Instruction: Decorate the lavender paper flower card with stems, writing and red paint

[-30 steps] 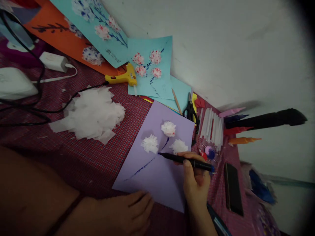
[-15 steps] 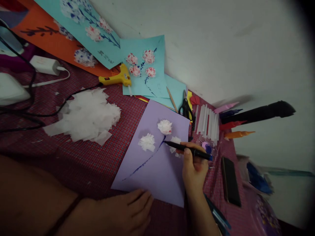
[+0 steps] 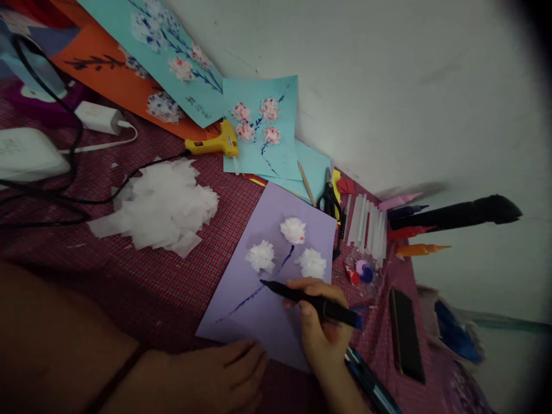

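A purple sheet of paper [image 3: 245, 293] lies on the cloth with three white crumpled-paper blossoms, such as this one [image 3: 261, 256], and a dark blue drawn stem [image 3: 245, 301]. My right hand [image 3: 325, 322] pinches a black marker [image 3: 319, 303] with a blue end. Its tip touches or hovers just over the stem, below the left blossom. My left hand [image 3: 233, 374] lies flat at the sheet's lower edge, fingers stretched out, holding nothing. Left of the sheet is a heap of white tissue pieces [image 3: 166, 207].
Beyond the sheet are a yellow glue gun [image 3: 213, 142], a pencil [image 3: 306, 183], black scissors [image 3: 329, 201] and a blue flower picture [image 3: 280, 155] against the wall. Glue sticks [image 3: 366, 227], paint tubes [image 3: 416, 249] and a phone [image 3: 406, 334] line the right. Cables cross the left.
My right hand has moved the marker down and left along the stem, uncovering the right-hand blossom. My left hand stays at the sheet's lower edge. The view has shifted slightly.
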`<state>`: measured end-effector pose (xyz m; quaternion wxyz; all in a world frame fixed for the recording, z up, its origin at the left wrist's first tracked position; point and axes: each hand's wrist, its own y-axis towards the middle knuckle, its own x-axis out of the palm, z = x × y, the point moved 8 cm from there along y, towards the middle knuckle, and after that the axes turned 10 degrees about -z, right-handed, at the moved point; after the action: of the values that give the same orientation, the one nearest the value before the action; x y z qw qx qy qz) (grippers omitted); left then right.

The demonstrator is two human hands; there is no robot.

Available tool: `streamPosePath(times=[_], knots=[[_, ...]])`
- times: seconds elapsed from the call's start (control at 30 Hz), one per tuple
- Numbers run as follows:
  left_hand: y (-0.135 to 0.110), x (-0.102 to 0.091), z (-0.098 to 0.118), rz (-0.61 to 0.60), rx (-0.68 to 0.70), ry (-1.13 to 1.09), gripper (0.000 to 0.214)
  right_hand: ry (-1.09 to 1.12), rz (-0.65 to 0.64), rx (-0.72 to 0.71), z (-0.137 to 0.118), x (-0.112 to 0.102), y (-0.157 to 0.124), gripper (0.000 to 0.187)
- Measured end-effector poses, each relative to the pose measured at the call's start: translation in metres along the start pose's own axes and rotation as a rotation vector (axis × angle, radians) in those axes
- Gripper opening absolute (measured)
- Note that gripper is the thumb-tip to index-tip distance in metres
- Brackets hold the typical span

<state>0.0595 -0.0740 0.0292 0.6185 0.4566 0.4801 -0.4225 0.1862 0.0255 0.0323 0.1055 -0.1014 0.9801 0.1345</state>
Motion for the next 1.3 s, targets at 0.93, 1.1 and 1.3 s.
streamPosePath(times=[0.93, 1.1, 1.3], knots=[[0.004, -0.007, -0.004, 0.018, 0.007, 0.021, 0.026, 0.141, -0.199, 0.108, 0.002, 0.024, -0.014, 0.015], [-0.001, 0.000, -0.003, 0.005, 0.002, -0.023, 0.035, 0.117, -0.116, 0.097, 0.004, 0.016, -0.008, 0.015], [-0.004, 0.010, 0.004, -0.066, 0.037, -0.011, 0.042, 0.050, 0.005, 0.059, 0.005, 0.003, 0.003, 0.011]])
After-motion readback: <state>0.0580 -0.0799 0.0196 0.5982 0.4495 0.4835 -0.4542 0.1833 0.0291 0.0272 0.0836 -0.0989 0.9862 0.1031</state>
